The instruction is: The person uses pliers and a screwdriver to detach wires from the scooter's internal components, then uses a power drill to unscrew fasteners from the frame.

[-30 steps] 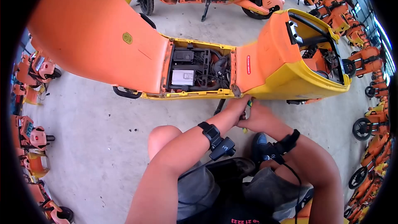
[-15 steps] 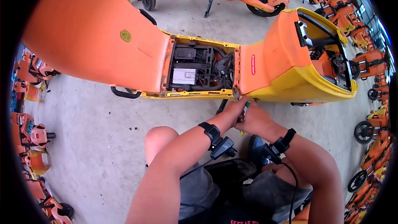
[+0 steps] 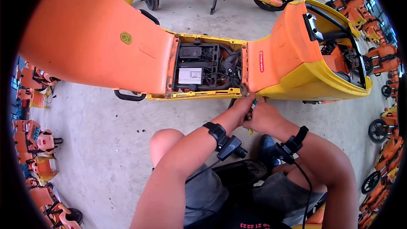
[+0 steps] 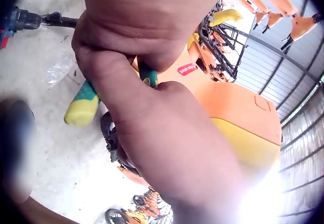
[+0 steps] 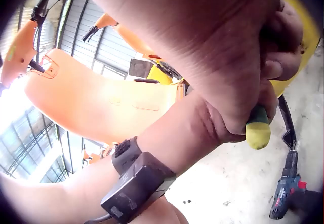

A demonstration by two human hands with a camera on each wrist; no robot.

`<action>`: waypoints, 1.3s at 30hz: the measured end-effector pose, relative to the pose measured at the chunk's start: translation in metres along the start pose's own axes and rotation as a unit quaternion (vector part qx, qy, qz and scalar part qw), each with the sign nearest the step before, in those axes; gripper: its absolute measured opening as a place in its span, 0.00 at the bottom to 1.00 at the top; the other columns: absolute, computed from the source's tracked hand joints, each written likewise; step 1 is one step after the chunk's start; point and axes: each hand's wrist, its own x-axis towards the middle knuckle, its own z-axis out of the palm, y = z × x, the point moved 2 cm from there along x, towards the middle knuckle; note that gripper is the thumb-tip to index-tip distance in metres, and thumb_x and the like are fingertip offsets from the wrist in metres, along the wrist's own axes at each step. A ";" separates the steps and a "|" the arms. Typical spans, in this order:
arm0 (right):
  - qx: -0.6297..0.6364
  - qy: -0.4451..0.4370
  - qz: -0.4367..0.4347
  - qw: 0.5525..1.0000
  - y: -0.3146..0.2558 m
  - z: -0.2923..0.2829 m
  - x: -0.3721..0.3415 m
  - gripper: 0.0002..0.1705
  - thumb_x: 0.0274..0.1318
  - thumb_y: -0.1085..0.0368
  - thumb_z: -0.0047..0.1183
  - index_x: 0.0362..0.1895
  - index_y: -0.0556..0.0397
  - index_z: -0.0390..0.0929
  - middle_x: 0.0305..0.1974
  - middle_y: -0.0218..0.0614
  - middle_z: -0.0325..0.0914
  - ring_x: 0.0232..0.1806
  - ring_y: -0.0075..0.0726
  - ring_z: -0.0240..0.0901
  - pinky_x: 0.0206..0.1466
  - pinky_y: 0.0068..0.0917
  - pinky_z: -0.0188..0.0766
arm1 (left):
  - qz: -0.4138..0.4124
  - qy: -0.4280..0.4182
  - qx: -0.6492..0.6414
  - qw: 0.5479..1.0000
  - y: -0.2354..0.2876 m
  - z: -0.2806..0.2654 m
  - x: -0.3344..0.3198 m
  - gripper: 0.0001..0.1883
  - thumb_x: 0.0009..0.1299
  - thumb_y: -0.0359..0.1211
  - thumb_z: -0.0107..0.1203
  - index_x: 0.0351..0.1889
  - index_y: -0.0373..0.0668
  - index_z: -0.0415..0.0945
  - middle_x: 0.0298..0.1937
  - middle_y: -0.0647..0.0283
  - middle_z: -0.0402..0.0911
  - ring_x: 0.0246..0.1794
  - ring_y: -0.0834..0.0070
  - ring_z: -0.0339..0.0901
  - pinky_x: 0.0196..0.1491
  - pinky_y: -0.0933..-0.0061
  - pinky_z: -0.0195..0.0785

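Both hands are together at the lower edge of the scooter's yellow frame (image 3: 203,96), just below its orange tail panel. My left hand (image 3: 242,108) curls round the green and yellow handles of a hand tool (image 3: 255,101). Against it, my right hand (image 3: 266,118) also grips the handles. In the left wrist view a yellow handle end (image 4: 82,111) sticks out past the right thumb; in the right wrist view a yellow end (image 5: 257,135) shows below the fingers. A metal tool head (image 3: 244,89) meets the frame edge; its exact contact is unclear.
The open bay holds a silver box (image 3: 190,76) and black wiring. A raised orange body panel (image 3: 97,38) stands at left. A cordless drill (image 5: 286,193) lies on the floor (image 3: 106,144). Other scooters line both sides and the back.
The scooter appears slightly farther right and up in the head view. Both hands remain together on the tool at the frame edge, with little visible change in their grip.
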 end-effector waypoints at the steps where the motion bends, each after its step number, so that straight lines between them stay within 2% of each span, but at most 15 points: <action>1: 0.006 0.012 -0.008 1.000 0.003 0.006 0.001 0.31 0.40 0.45 0.64 0.39 0.60 0.79 0.42 0.57 0.75 0.39 0.57 0.78 0.43 0.43 0.77 | -0.001 -0.006 0.014 1.000 -0.001 -0.003 0.002 0.20 0.70 0.52 0.49 0.34 0.45 0.74 0.23 0.66 0.72 0.15 0.75 0.66 0.18 0.74 0.56; 6: 0.055 0.042 -0.046 0.997 0.011 0.032 0.009 0.23 0.42 0.49 0.63 0.32 0.56 0.80 0.35 0.53 0.78 0.36 0.58 0.75 0.42 0.44 0.74 | 0.010 0.009 0.022 1.000 -0.004 -0.004 0.002 0.20 0.70 0.51 0.51 0.33 0.42 0.74 0.21 0.65 0.71 0.15 0.75 0.66 0.18 0.72 0.58; 8: 0.070 -0.034 0.002 0.997 0.004 0.030 0.010 0.30 0.47 0.45 0.62 0.45 0.56 0.79 0.47 0.56 0.71 0.45 0.57 0.76 0.48 0.42 0.75 | -0.002 0.024 0.092 0.995 -0.001 -0.011 0.010 0.21 0.71 0.50 0.50 0.33 0.40 0.74 0.21 0.64 0.71 0.15 0.75 0.67 0.18 0.71 0.59; 15: 0.090 -0.035 0.029 0.995 -0.003 0.016 0.004 0.28 0.45 0.46 0.63 0.42 0.56 0.81 0.47 0.57 0.71 0.48 0.57 0.75 0.49 0.42 0.74 | 0.031 -0.005 0.045 0.998 -0.001 -0.005 0.000 0.21 0.72 0.49 0.48 0.36 0.39 0.74 0.21 0.63 0.73 0.15 0.75 0.67 0.18 0.70 0.59; 18: 0.091 -0.044 0.003 0.995 0.005 0.016 0.002 0.28 0.44 0.47 0.63 0.41 0.57 0.81 0.45 0.58 0.72 0.48 0.58 0.74 0.49 0.41 0.74 | 0.002 -0.021 0.024 0.999 -0.003 0.000 -0.001 0.21 0.72 0.50 0.47 0.37 0.40 0.74 0.21 0.64 0.73 0.15 0.76 0.66 0.18 0.72 0.57; 20: 0.106 0.014 -0.033 0.994 0.012 0.020 0.004 0.26 0.42 0.52 0.65 0.38 0.61 0.78 0.35 0.56 0.77 0.37 0.58 0.78 0.45 0.43 0.75 | 0.012 -0.019 0.013 1.000 -0.006 0.003 0.001 0.21 0.73 0.51 0.45 0.36 0.42 0.73 0.21 0.65 0.72 0.15 0.76 0.66 0.19 0.73 0.57; 24: 0.102 0.009 0.002 0.995 0.014 0.005 -0.003 0.25 0.41 0.52 0.65 0.37 0.62 0.79 0.36 0.56 0.78 0.36 0.59 0.77 0.44 0.43 0.75 | 0.012 -0.027 -0.001 1.000 -0.008 0.009 0.006 0.21 0.72 0.52 0.45 0.36 0.43 0.73 0.22 0.66 0.72 0.15 0.76 0.65 0.20 0.73 0.58; 27: 0.109 -0.019 -0.017 0.994 0.021 -0.003 -0.008 0.27 0.41 0.48 0.64 0.36 0.60 0.80 0.41 0.60 0.73 0.42 0.60 0.77 0.44 0.44 0.74 | -0.003 -0.029 -0.047 0.998 -0.017 0.018 0.004 0.22 0.71 0.54 0.47 0.38 0.43 0.73 0.24 0.64 0.72 0.18 0.74 0.65 0.22 0.72 0.59; 29: 0.079 -0.131 -0.043 0.987 0.013 -0.021 -0.033 0.28 0.41 0.48 0.63 0.38 0.61 0.79 0.40 0.61 0.74 0.41 0.60 0.77 0.44 0.45 0.74 | -0.039 -0.046 -0.068 0.996 -0.046 0.031 -0.011 0.25 0.70 0.55 0.48 0.43 0.41 0.73 0.26 0.61 0.72 0.21 0.71 0.66 0.24 0.69 0.62; 30: 0.078 -0.137 -0.045 0.986 0.010 -0.024 -0.042 0.28 0.41 0.48 0.63 0.38 0.61 0.79 0.40 0.61 0.74 0.41 0.60 0.77 0.44 0.45 0.74 | -0.069 -0.034 -0.049 0.996 -0.054 0.035 -0.028 0.24 0.70 0.56 0.48 0.43 0.44 0.73 0.28 0.60 0.74 0.24 0.72 0.69 0.26 0.69 0.63; 32: 0.060 -0.162 0.051 0.984 0.010 -0.030 -0.058 0.28 0.42 0.48 0.63 0.38 0.61 0.79 0.39 0.60 0.75 0.40 0.60 0.77 0.43 0.45 0.75 | -0.086 -0.004 -0.074 0.994 -0.069 0.041 -0.036 0.23 0.70 0.56 0.49 0.42 0.46 0.74 0.29 0.61 0.76 0.27 0.74 0.72 0.27 0.68 0.65; 33: 0.064 -0.156 0.056 0.984 0.011 -0.027 -0.059 0.28 0.42 0.48 0.63 0.38 0.61 0.79 0.39 0.60 0.75 0.40 0.60 0.77 0.43 0.45 0.75 | -0.057 -0.013 -0.067 0.996 -0.059 0.034 -0.037 0.23 0.70 0.55 0.50 0.40 0.44 0.73 0.26 0.61 0.75 0.23 0.73 0.72 0.25 0.68 0.65; 35: 0.060 -0.009 -0.008 0.998 0.012 -0.014 -0.045 0.30 0.42 0.47 0.63 0.40 0.62 0.78 0.39 0.60 0.75 0.40 0.61 0.77 0.43 0.45 0.75 | 0.026 0.015 -0.019 0.999 -0.041 0.019 -0.013 0.26 0.68 0.56 0.52 0.33 0.39 0.73 0.22 0.62 0.69 0.18 0.71 0.67 0.21 0.66 0.62; 36: 0.089 0.021 -0.041 0.995 0.016 -0.008 -0.036 0.34 0.42 0.44 0.63 0.43 0.62 0.76 0.41 0.59 0.75 0.39 0.61 0.77 0.43 0.46 0.76 | 0.048 0.026 -0.001 0.999 -0.023 0.019 -0.018 0.25 0.68 0.54 0.53 0.27 0.40 0.73 0.20 0.63 0.69 0.16 0.71 0.66 0.20 0.68 0.61; 39: 0.087 0.028 -0.011 0.996 0.023 -0.007 -0.019 0.39 0.42 0.39 0.62 0.46 0.63 0.75 0.41 0.59 0.74 0.40 0.62 0.77 0.44 0.46 0.76 | 0.040 0.022 0.044 0.998 0.008 0.016 -0.022 0.21 0.68 0.50 0.54 0.26 0.40 0.74 0.20 0.62 0.72 0.15 0.72 0.66 0.19 0.67 0.60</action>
